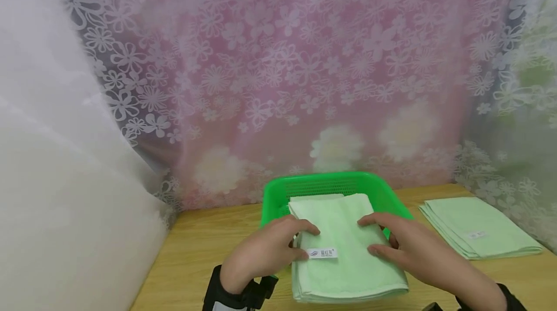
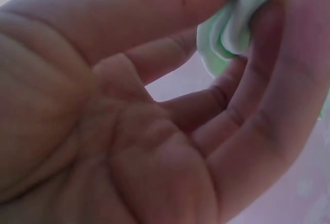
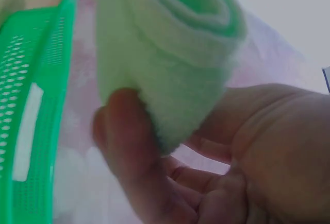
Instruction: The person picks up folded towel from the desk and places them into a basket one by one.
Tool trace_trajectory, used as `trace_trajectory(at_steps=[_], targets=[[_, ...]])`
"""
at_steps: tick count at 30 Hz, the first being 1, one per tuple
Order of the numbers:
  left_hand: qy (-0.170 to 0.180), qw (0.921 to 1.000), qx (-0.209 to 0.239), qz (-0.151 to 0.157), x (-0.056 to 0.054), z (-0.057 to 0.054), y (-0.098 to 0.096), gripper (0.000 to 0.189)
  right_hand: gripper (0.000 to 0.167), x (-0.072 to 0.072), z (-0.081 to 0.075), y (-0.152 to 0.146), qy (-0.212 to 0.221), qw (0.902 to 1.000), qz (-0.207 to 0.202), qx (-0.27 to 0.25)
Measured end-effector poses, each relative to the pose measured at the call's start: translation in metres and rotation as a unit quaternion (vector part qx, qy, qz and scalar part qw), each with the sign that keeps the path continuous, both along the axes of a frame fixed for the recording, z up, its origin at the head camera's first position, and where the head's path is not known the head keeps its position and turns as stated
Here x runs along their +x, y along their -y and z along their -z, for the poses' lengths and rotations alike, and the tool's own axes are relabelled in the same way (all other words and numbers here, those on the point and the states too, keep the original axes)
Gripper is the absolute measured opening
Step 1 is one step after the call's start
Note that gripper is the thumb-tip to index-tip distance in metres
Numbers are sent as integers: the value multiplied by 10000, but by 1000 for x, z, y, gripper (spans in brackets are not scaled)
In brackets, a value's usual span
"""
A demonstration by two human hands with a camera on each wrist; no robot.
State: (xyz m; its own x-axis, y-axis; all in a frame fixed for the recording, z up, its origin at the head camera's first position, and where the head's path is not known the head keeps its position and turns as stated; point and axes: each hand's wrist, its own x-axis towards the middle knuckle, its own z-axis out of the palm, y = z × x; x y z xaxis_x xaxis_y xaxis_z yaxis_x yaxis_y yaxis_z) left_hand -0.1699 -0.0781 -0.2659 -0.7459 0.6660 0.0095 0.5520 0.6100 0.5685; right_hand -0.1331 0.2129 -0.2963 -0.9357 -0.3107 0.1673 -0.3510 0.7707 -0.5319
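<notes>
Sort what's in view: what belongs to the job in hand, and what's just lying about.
Belongs to the job:
Pale green towel
Left hand and right hand, both gripping it
Green basket, probably, being just behind it

Lying about:
Second folded towel, untouched, though perhaps related
Floral curtain, likely just backdrop

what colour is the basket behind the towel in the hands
The basket is bright green, seen best in the head view.

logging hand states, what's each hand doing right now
Left hand: holding the left side of the nearer folded green towel.
Right hand: holding the right side of that same towel.
</notes>
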Motion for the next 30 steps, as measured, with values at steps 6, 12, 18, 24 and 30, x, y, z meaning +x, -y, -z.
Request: trace_trajectory(at_steps=[6, 12, 18, 24, 30], targets=[[-226, 9994, 98, -225, -5, 0, 3, 40, 49, -14, -9, 2, -67, 9999, -108, -72], [-115, 9991, 352, -228, -12, 1, 3, 41, 48, -23, -11, -1, -103, 9997, -148, -133], [540, 9938, 941, -245, -30, 5, 0, 44, 44, -38, -12, -7, -149, 9991, -188, -340], [615, 9834, 1609, -561, -62, 17, -8, 44, 36, -66, -8, -6, -523, 9972, -184, -507], [214, 9633, 2377, -1227, -91, 26, -19, 44, 32, -95, -4, -1, -1142, 9914, 319, -557]])
